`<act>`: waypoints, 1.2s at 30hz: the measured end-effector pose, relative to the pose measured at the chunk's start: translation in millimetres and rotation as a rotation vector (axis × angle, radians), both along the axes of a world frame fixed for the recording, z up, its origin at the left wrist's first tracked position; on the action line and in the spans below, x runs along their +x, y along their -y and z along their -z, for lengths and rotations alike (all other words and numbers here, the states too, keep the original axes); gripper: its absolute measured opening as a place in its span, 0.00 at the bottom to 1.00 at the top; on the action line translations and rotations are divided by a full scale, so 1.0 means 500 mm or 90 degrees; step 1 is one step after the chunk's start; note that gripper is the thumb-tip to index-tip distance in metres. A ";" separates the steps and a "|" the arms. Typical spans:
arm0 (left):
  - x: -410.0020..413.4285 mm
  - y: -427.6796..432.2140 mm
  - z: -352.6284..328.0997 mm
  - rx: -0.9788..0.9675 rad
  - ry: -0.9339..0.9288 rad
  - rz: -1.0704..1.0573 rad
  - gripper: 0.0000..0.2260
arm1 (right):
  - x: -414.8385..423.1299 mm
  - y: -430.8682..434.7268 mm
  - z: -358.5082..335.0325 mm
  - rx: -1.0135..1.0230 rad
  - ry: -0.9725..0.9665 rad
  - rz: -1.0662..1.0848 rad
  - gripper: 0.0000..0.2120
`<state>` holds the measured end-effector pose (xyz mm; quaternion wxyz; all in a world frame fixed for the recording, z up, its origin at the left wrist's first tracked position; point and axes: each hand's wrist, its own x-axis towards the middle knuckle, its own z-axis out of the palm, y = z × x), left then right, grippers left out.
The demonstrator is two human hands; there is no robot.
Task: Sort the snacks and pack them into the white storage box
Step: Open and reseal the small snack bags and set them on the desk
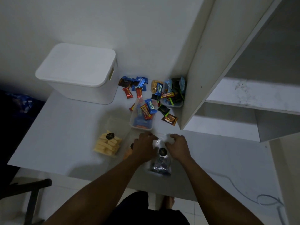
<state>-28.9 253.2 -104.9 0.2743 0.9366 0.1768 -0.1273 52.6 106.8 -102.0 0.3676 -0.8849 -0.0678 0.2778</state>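
Over the white table [65,127], left hand [143,147] and right hand [178,148] pinch a clear dark-cookie bag [161,166]

wht box [78,70], blue Kalpa wrapper [151,106]

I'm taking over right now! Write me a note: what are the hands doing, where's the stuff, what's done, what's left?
Left hand and right hand: both pinch the top of the dark-snack bag, near the table's front edge.
Box: far left, lid on, inside hidden.
Yellow-stick bag: left of the hands.
Bars: some in the near tray and far tray, loose bars beside the box.
Done: some bars sorted into trays.
Left: open the box, pack everything.
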 end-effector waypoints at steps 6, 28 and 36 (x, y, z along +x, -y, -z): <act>0.109 -0.086 -0.036 0.005 0.177 -0.035 0.12 | 0.104 -0.085 -0.075 0.058 0.077 0.043 0.15; 0.604 -0.327 -0.005 0.053 -0.072 0.171 0.24 | 0.365 -0.339 0.028 0.091 -0.040 -0.025 0.12; 0.610 -0.364 0.050 0.243 -0.083 0.279 0.28 | 0.388 -0.389 0.045 0.067 -0.009 -0.077 0.11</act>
